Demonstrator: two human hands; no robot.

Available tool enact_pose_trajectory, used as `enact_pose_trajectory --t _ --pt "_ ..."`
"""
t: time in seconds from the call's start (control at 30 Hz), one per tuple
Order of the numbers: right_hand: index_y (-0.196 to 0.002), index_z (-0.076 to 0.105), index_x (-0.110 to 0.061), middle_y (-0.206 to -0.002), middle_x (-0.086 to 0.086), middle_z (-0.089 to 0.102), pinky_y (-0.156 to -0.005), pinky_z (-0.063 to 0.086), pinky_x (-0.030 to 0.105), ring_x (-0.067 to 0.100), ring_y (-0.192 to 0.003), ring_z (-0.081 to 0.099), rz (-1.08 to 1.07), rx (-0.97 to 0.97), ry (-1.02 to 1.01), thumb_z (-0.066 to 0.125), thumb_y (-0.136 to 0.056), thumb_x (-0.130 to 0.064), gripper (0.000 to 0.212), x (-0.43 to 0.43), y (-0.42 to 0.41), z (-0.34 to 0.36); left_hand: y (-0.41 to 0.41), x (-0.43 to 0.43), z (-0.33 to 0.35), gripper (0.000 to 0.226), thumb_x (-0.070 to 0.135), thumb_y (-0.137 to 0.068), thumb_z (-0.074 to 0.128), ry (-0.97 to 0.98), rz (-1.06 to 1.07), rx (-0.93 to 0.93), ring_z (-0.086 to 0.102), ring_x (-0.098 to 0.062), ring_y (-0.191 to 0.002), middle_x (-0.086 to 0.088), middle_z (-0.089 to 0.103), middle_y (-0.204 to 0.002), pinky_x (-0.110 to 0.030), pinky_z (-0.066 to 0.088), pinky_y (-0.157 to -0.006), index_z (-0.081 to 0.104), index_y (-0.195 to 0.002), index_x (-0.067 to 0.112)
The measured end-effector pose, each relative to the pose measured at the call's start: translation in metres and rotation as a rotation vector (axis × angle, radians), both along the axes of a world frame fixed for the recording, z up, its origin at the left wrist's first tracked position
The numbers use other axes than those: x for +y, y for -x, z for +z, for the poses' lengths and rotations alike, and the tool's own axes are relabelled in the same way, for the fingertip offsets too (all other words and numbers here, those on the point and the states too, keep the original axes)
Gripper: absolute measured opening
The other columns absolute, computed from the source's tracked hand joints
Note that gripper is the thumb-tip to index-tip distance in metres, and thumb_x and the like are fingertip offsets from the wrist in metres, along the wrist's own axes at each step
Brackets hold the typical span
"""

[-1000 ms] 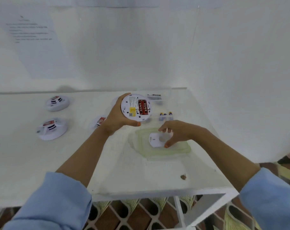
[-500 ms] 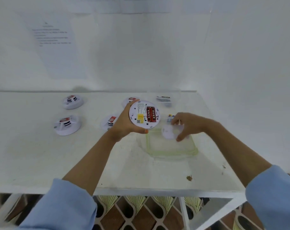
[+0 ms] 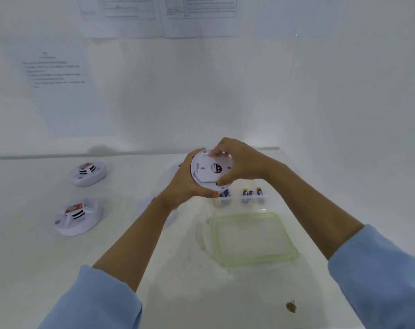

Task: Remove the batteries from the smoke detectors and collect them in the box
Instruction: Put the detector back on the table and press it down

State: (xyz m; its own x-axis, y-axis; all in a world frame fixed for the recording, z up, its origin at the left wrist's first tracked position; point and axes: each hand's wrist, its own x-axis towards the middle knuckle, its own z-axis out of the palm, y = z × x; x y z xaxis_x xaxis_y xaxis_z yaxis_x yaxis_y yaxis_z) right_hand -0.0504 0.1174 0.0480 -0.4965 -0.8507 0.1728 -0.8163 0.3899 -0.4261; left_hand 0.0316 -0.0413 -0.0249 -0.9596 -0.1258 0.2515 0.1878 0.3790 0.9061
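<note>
A round white smoke detector [image 3: 207, 170] is held up above the table's far middle, its back facing me with a white cover plate over it. My left hand [image 3: 186, 186] grips its left and lower rim. My right hand [image 3: 239, 162] presses on the cover from the right, fingers at its top and bottom edges. Behind the hands stands a clear box [image 3: 239, 198] with several blue batteries [image 3: 250, 193] in it. The box's greenish lid [image 3: 251, 238] lies flat on the table in front of it.
Two more smoke detectors rest at the left, one far [image 3: 88, 173] and one nearer [image 3: 78, 218]. Others lie partly hidden behind my left wrist. A small brown speck [image 3: 291, 306] sits near the table's front edge. White walls with paper sheets close off the back and right.
My right hand lifted the white cover plate off the lid and brought it onto the back of the detector in my left hand, hiding the red battery bay.
</note>
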Motion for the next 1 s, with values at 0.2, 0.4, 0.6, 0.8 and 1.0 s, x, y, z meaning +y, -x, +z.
enact_pose_trajectory --t 0.2,0.4,0.6,0.8,1.0 --pt "-0.121 0.055 -0.014 -0.102 -0.004 0.045 -0.074 0.036 0.016 0.012 -0.096 0.043 0.012 0.005 0.022 0.082 -0.063 -0.021 0.065 -0.021 0.028 -0.004 0.027 -0.019 0.004 0.102 -0.001 -0.043 0.081 -0.091 -0.044 -0.008 0.054 0.009 -0.102 0.006 0.048 -0.123 -0.012 0.048 -0.077 0.034 -0.132 0.018" --pt "-0.127 0.053 -0.017 -0.106 -0.006 0.041 -0.082 0.032 0.021 0.012 -0.101 0.039 0.017 -0.006 -0.019 0.081 -0.066 -0.023 0.067 -0.03 0.052 -0.006 0.049 -0.028 0.003 0.104 0.011 -0.038 0.087 -0.088 -0.056 -0.002 0.053 0.008 -0.105 0.007 0.049 -0.125 -0.013 0.048 -0.081 0.037 -0.128 0.023" --pt "-0.13 0.051 -0.018 -0.11 -0.006 0.035 -0.087 0.034 0.022 0.009 -0.103 0.033 0.051 0.036 -0.044 0.077 -0.071 -0.027 0.065 -0.037 0.07 -0.011 0.062 -0.033 0.003 0.1 -0.004 -0.045 0.08 -0.111 -0.058 0.017 0.053 0.007 -0.105 0.001 0.048 -0.126 -0.012 0.047 -0.079 0.035 -0.133 0.01" --pt "-0.129 0.052 -0.015 -0.108 -0.001 0.034 -0.089 0.032 0.021 0.013 -0.102 0.031 0.101 0.005 -0.034 0.073 -0.077 -0.024 0.057 -0.039 0.076 -0.022 0.062 -0.03 -0.007 0.094 -0.003 -0.046 0.079 -0.161 0.01 0.064 0.057 0.006 -0.098 0.005 0.054 -0.117 -0.013 0.05 -0.074 0.039 -0.13 0.011" --pt "-0.13 0.051 -0.012 -0.108 0.002 0.036 -0.093 0.033 0.022 0.017 -0.105 0.034 0.087 -0.133 0.094 0.07 -0.079 -0.021 0.055 -0.043 0.077 -0.033 0.061 -0.023 -0.005 0.091 0.0 -0.044 0.079 -0.126 0.115 0.191 0.056 0.012 -0.095 0.008 0.054 -0.112 -0.007 0.047 -0.072 0.039 -0.125 0.008"
